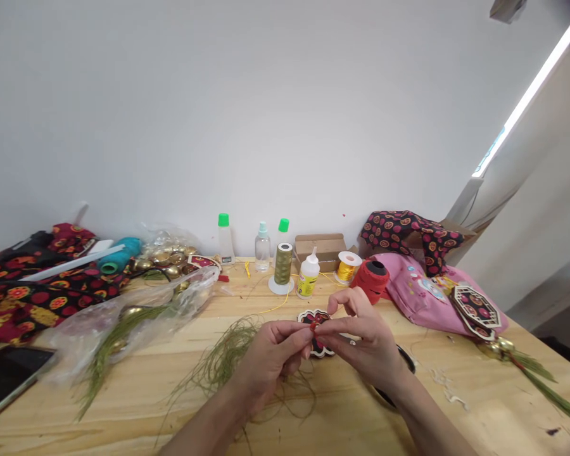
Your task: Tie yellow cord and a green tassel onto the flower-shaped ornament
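My left hand [268, 354] and my right hand [368, 339] meet above the middle of the table. Between the fingertips of both is a small red piece [315, 325], too small to tell exactly what it is. Both hands are closed in a pinch on it. Behind the fingers, partly hidden, lies a scalloped ornament [322, 315] with a pale edge and a dark patterned face. A loose tangle of olive green thread [225, 358] spreads under and left of my left hand. A black curved rim [384, 396] shows beneath my right wrist.
Behind my hands stand a glue bottle [308, 278], an olive thread spool [283, 266], a yellow cord spool [346, 267] and a red thread cone [371, 278]. A plastic bag [171, 307] lies left, near a phone [12, 377]. At right, a pink bag [403, 288] holds up an octagonal ornament [477, 306].
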Demonstrator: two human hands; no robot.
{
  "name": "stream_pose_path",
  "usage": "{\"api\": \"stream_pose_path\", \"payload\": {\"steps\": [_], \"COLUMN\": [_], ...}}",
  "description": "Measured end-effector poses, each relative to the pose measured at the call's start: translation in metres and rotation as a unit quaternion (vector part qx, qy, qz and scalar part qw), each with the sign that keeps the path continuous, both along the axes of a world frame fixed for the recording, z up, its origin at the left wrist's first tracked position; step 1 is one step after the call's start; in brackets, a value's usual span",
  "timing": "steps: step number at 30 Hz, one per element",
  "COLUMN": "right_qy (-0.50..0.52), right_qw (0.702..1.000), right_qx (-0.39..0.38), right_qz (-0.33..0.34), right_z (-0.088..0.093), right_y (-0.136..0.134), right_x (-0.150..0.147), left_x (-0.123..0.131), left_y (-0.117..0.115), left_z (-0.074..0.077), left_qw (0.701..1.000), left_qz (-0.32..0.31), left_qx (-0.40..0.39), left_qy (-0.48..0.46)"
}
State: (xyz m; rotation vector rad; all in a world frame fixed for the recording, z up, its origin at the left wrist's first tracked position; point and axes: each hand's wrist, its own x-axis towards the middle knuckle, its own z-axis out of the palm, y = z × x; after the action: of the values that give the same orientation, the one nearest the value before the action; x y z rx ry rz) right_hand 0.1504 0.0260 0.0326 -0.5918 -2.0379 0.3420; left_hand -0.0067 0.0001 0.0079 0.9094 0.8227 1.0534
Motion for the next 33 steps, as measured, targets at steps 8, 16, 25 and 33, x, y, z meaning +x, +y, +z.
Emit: {"api": "stream_pose_path", "payload": {"steps": [8, 16, 25, 33], "right_qy": [-0.039, -0.085, -0.115, -0.095], "right_qw": [0.997, 0.988, 0.97, 0.982], "right_qx": [0.057, 0.103, 0.172, 0.106], "right_qz": [-0.043, -0.074, -0.13, -0.123], "right_z": [0.0031, 0.0026, -0.0015, 0.0062], "right_y": [-0.0035, -0.0043, -0.0064, -0.0084], "right_x": [-0.0023, -0.001, -0.0045, -0.004], "left_x": [-0.0004, -0.0008, 0.0, 0.0012], "left_y": [0.0002, 0.0028, 0.0026, 0.0026], "left_z": [-0.0021, -0.0052, -0.0048, -0.005], "left_qw": [0.999, 0.997, 0.996, 0.997], "left_qz": [-0.008, -0.007, -0.014, -0.006], "left_qx": [0.021, 0.031, 0.044, 0.033], "left_qy": [0.036, 0.063, 0.074, 0.069]}}
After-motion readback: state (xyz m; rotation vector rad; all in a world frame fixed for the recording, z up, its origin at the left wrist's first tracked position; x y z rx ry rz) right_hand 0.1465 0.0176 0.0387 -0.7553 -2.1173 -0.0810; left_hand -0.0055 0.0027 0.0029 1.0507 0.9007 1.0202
